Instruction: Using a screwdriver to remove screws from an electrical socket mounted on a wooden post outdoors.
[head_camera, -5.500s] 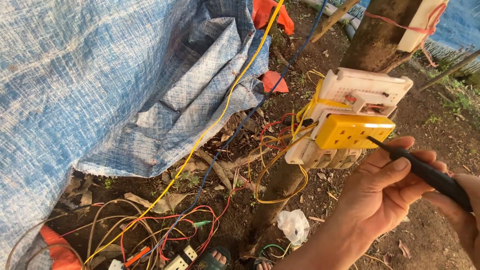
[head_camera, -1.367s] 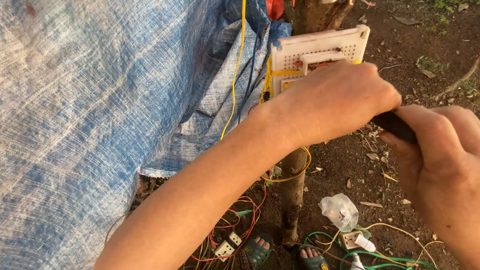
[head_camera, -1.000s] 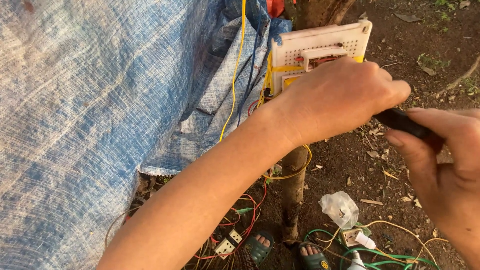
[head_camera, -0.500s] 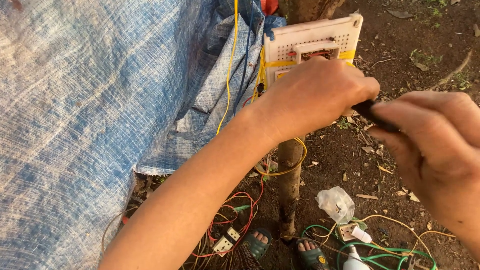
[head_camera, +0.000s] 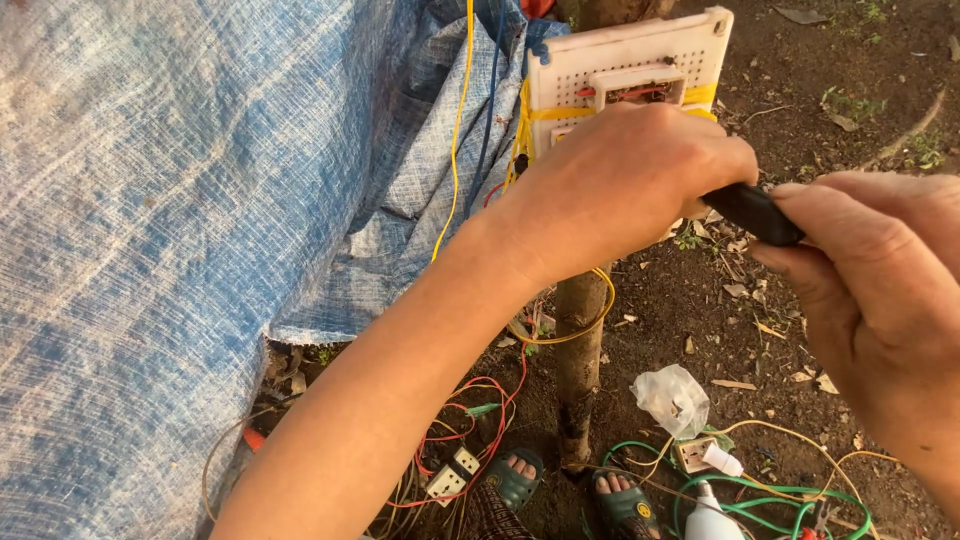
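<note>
- Left hand (head_camera: 625, 180) curled over the lower front of the white perforated board (head_camera: 630, 55); whatever it grips underneath is hidden, so I cannot tell whether it is clenched on anything.
- Right hand (head_camera: 880, 290) grasping a black tool handle (head_camera: 755, 212); the tip runs under the left hand's fingers, out of sight.
- Board sits at the top of a thin wooden post (head_camera: 580, 370), bound on with yellow wire (head_camera: 560, 112).
- Yellow cable (head_camera: 455, 150) and a blue one hang down left of the board, along the blue-white tarp (head_camera: 180, 220).
- Dirt ground below: tangle of red and green wires (head_camera: 480, 420), small white socket block (head_camera: 450, 478), crumpled clear plastic bag (head_camera: 672, 398).
- Two sandalled feet (head_camera: 565, 485) at the post base.
</note>
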